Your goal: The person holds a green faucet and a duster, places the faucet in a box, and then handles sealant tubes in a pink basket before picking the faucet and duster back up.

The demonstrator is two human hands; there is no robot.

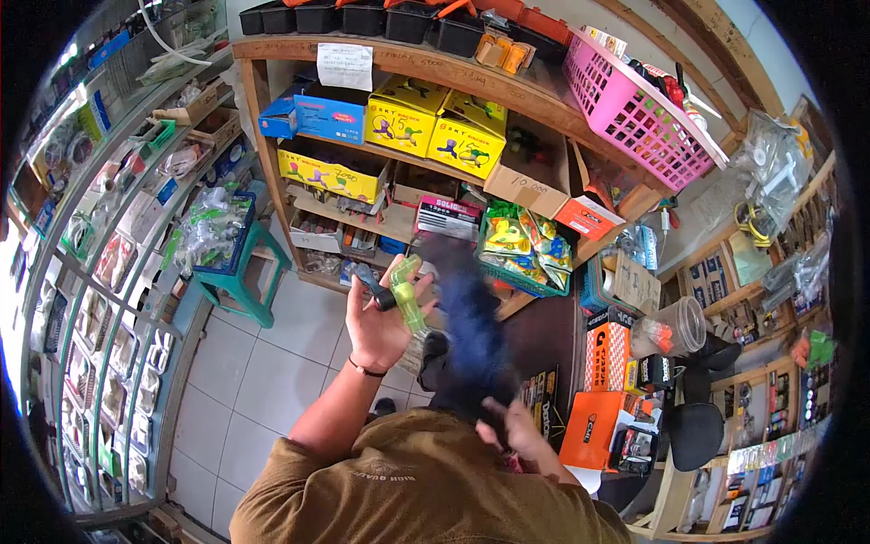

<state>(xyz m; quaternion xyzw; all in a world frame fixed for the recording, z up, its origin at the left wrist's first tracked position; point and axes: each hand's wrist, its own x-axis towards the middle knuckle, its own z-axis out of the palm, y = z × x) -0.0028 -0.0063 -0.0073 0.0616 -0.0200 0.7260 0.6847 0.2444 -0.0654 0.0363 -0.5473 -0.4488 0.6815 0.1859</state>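
My left hand [379, 334] is raised, palm up, with the fingers curled around a translucent yellow-green plastic tap [407, 295]. A black handle [375, 288] sticks out of the tap to the left, across my fingers. Lower down, beside my waist, is my right hand [521, 433], smeared by motion, so its fingers do not show clearly. Between the hands a dark blue, soft-looking thing [474, 317] is badly blurred; its kind and whether my right hand grips it cannot be made out.
In front stands a wooden shelf [426, 59] with yellow boxes [396, 124], a green basket of packets [521, 288] and a pink basket [634, 104] on top. A green stool [258, 276] is at the left, by a glass display case [118, 308]. Orange boxes [591, 430] stand at the right.
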